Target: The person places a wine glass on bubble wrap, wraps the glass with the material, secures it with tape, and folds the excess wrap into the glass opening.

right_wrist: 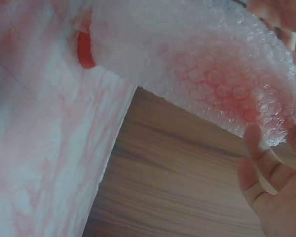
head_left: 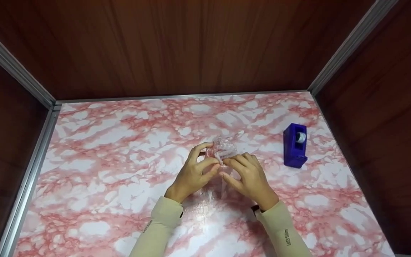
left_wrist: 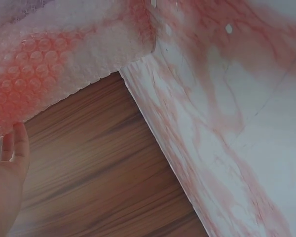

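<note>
Both hands meet over the middle of the table at a small bundle of clear bubble wrap [head_left: 225,144]. My left hand [head_left: 194,175] grips its left side, index finger along the far edge and thumb at the near end. From the right, my right hand [head_left: 251,175] holds the near end with bent fingers, thumb below them. In the left wrist view, red shows through the bubble wrap [left_wrist: 34,69] above the left hand [left_wrist: 7,173]. The right wrist view has the right hand's [right_wrist: 278,182] fingertips at the lower edge of the wrap [right_wrist: 222,84]; a bare red piece [right_wrist: 86,49] shows at its other end.
A purple tape dispenser [head_left: 294,148] with a roll of clear tape [head_left: 300,137] stands to the right of the hands. The table [head_left: 120,142] has a red and white marbled top. Dark wood panels [head_left: 177,46] with metal edging enclose its back and sides.
</note>
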A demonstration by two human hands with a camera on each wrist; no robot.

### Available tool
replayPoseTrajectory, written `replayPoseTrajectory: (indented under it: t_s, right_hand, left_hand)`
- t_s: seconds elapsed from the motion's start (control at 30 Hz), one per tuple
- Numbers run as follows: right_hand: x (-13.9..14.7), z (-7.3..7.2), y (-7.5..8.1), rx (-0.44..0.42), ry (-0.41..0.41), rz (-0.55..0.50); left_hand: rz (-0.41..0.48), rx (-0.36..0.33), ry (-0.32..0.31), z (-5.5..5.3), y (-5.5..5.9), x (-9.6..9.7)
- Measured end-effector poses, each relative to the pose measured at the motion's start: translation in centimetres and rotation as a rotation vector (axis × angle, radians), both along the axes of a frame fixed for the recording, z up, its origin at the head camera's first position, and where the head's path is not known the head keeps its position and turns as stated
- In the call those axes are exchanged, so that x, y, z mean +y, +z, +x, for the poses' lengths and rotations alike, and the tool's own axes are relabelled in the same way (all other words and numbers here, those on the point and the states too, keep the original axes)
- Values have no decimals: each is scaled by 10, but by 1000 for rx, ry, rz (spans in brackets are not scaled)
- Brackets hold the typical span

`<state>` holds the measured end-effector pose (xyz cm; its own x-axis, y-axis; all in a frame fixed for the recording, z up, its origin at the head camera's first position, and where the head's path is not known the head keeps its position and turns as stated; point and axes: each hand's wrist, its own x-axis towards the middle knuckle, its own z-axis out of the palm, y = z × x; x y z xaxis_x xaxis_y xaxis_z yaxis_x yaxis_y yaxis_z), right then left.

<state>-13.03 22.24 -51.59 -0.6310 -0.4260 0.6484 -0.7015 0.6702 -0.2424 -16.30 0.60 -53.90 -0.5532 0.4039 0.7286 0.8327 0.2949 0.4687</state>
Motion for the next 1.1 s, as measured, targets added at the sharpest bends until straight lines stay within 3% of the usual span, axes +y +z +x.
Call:
replayPoseTrajectory:
  t_s: [0.33,0.6,0.7,0.83,1.1]
  right_hand:
    - [-1,-9,-2,-59,32,-17]
    - [0,-12,-3,-10,63,-4]
    - [0,-12,-3,-16,59,-1]
    - [0,-11,-4,-28,54,0]
    - [2,-10,-6,-46,51,8]
  left_hand:
    - [-6,-32,16,0,5,1]
    - [-144,74,26,-6,43,2]
    - [-190,89,46,-9,50,4]
    - [-231,74,73,-9,49,4]
    - [-249,101,125,-8,36,1]
